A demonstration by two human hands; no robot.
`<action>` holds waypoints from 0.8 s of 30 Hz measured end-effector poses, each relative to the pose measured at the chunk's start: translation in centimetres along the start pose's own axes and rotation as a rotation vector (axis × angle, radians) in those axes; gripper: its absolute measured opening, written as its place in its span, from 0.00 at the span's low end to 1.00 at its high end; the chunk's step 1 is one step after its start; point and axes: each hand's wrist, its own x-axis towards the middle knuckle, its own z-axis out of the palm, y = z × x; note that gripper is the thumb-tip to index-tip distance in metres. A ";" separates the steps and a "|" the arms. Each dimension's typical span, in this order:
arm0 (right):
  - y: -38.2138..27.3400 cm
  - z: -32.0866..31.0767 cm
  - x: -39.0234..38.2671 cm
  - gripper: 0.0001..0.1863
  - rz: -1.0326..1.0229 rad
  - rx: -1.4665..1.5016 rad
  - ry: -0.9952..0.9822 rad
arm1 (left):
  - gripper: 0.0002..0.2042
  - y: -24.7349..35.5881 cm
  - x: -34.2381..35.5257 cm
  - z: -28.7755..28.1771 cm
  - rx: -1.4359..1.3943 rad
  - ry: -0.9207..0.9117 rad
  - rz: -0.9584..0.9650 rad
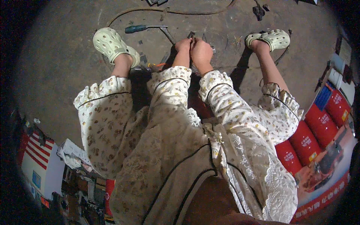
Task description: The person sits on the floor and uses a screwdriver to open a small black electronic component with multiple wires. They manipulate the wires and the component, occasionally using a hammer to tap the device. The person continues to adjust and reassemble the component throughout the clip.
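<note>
Close together above the floor, my left hand (183,45) and my right hand (201,52) are both closed, their knuckles nearly touching. A small dark piece (191,34) sticks out at the far side between them; its kind I cannot make out, nor which hand grips it. To the left of my hands lies a screwdriver (135,29) with a dark green handle. A flat metal bar (168,35) slants from its shaft toward my left hand. Orange and yellow wires (155,65) lie by my left wrist.
A brown cable or hose (176,12) curves across the floor ahead. My pale green clogs (112,45) stand either side of my hands. Thin wire scraps (236,42) lie right of them. Dark lumps (258,12) lie farther off. Red drums (305,141) appear at the right.
</note>
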 end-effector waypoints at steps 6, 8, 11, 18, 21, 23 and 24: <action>1.0 0.1 -1.3 0.12 -0.057 -0.061 -0.056 | 0.08 2.7 -6.2 2.2 -0.064 0.099 -0.010; 0.8 -0.3 -1.5 0.12 -0.055 -0.053 -0.032 | 0.10 3.4 -7.2 2.4 -0.183 0.163 -0.112; 0.0 -1.1 -0.7 0.12 -0.025 0.003 -0.040 | 0.11 3.0 -5.6 2.1 -0.188 0.183 -0.156; 1.1 -2.6 5.1 0.16 0.017 -0.129 -0.196 | 0.22 2.1 -4.6 1.4 -0.246 0.128 -0.078; 0.2 -3.9 7.0 0.14 -0.006 -0.137 -0.306 | 0.21 0.3 -0.3 0.4 -0.442 -0.015 -0.134; -0.2 -3.6 6.8 0.11 -0.050 -0.166 -0.280 | 0.17 -0.3 0.3 0.5 -0.354 -0.021 -0.135; -0.2 -3.1 6.1 0.10 -0.038 -0.178 -0.237 | 0.16 0.8 -2.6 1.3 -0.149 0.007 -0.117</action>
